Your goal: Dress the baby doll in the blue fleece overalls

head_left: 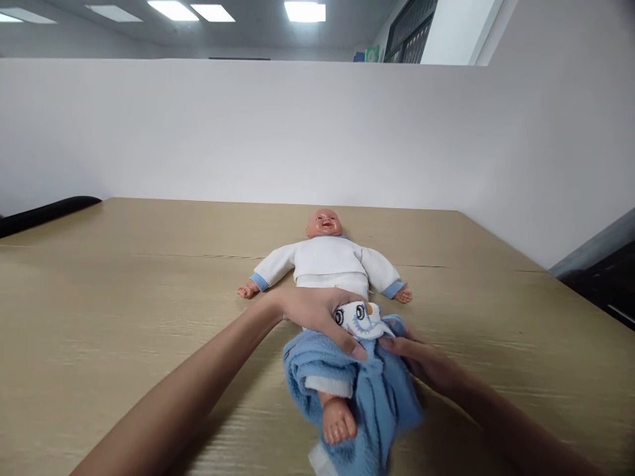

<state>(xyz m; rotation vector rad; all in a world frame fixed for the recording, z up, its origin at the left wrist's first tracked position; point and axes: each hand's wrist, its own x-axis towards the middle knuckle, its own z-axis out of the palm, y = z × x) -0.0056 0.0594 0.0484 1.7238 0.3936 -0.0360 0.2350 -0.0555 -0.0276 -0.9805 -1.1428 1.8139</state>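
Note:
A baby doll [325, 223] lies on its back, head away from me, arms spread to both sides. It wears a white top [330, 256] with blue cuffs. Fuzzy blue trousers [380, 390] are bunched around its legs, with a white patch [364, 320] bearing an embroidered face at the front. One bare doll foot [338, 421] pokes out of a white-edged trouser leg; the other foot is hidden. My left hand [325, 314] reaches across the doll's waist, thumb pressing on the trousers by the patch. My right hand [414, 354] grips the trousers' right side, its fingertips partly hidden.
The doll rests on a wooden table [149, 297] with seams across it. A white partition [248, 132] rises behind the table's far edge. Black objects stand past the left edge [49, 215] and the right edge [605, 284].

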